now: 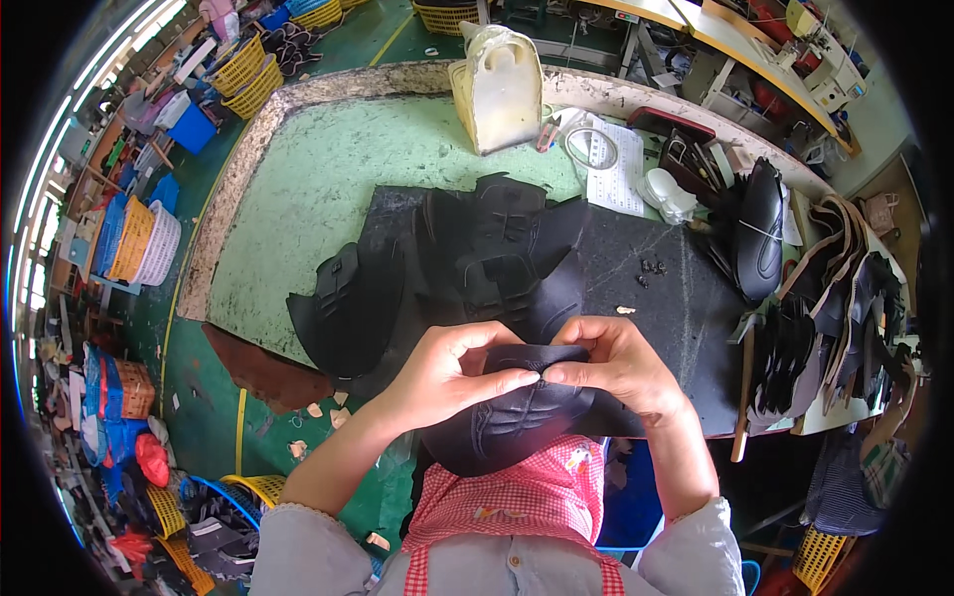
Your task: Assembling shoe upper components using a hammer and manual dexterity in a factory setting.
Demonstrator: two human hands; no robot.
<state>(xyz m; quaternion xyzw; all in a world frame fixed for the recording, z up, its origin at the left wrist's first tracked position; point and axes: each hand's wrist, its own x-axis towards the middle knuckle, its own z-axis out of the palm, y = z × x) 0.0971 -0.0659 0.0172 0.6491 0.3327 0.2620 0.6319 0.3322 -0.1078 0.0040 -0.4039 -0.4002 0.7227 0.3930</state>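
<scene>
Between my two hands, close to my apron, is a black shoe upper [517, 422] with stitched lace loops down its middle. My left hand [452, 372] pinches its top edge between thumb and fingers. From the other side my right hand [616, 368] grips the same edge, and the two thumb tips nearly meet there. The fingers behind the edge are partly hidden. Beyond my hands several more black shoe uppers [497, 223] lie in an overlapping pile. Another black upper [348, 308] lies apart to the left, on the dark mat's border.
A hammer [743, 387] rests by the right edge of the black mat [656, 298]. Stacked black pieces [815, 338] stand beyond it. A pale shoe last block [500, 89], a tape ring [592, 148] and papers [616, 184] sit at the back. Yellow baskets [243, 74] stand left.
</scene>
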